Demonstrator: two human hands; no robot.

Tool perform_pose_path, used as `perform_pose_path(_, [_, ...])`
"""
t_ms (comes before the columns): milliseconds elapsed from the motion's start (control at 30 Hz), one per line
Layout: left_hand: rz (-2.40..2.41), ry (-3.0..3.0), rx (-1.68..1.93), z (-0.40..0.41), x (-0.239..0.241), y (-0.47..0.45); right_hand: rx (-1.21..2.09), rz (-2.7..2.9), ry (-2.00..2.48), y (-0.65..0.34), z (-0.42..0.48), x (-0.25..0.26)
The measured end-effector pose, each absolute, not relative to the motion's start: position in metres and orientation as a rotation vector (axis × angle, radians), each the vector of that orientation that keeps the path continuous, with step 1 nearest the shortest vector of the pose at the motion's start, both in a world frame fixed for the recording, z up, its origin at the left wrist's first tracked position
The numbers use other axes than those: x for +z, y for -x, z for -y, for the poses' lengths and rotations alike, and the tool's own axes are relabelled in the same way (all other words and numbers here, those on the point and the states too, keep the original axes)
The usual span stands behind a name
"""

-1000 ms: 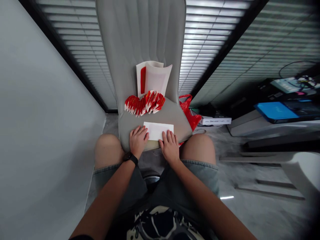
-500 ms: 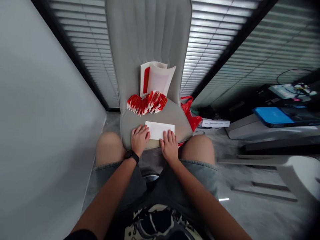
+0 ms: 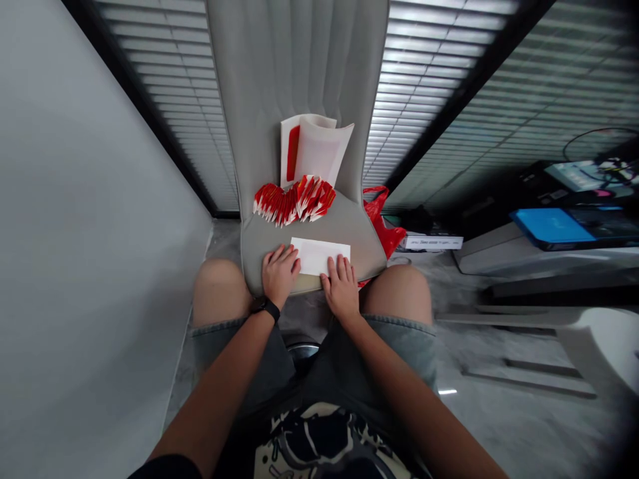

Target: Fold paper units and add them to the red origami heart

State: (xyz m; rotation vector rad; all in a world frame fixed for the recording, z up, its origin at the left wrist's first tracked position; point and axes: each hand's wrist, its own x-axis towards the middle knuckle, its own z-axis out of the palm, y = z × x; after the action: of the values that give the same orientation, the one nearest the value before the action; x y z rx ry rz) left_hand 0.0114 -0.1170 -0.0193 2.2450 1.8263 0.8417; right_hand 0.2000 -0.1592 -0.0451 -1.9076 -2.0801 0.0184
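Note:
A white folded sheet of paper (image 3: 322,255) lies flat on the seat of a grey chair (image 3: 349,226) in front of me. My left hand (image 3: 279,274) rests on the sheet's left edge with its fingers stretched flat. My right hand (image 3: 342,289) presses the sheet's near right part, fingers also flat and together. Behind the sheet sits a row of several red and white folded paper pieces (image 3: 293,199). A curled stack of white and red sheets (image 3: 314,150) leans against the chair's backrest.
A grey wall (image 3: 74,233) runs along my left. Window blinds (image 3: 429,86) are behind the chair. A red plastic bag (image 3: 382,223) lies right of the seat, with a white box (image 3: 432,243) and a blue item (image 3: 546,225) on low shelves beyond.
The view has shifted slightly. Both hands stay flat on the white sheet in nearly the same place.

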Motion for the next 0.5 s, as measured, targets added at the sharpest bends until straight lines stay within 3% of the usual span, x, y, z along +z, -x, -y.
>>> perform_pose_path(300, [-1.805,-2.226,0.857,0.117,-0.020,-0.010,-0.170,2.113,1.787,-0.188,0.167,-0.007])
perform_pose_path(500, [-1.789,-2.200,0.839,0.117,-0.021,-0.007,-0.015,2.275,1.677,-0.143,0.165,-0.012])
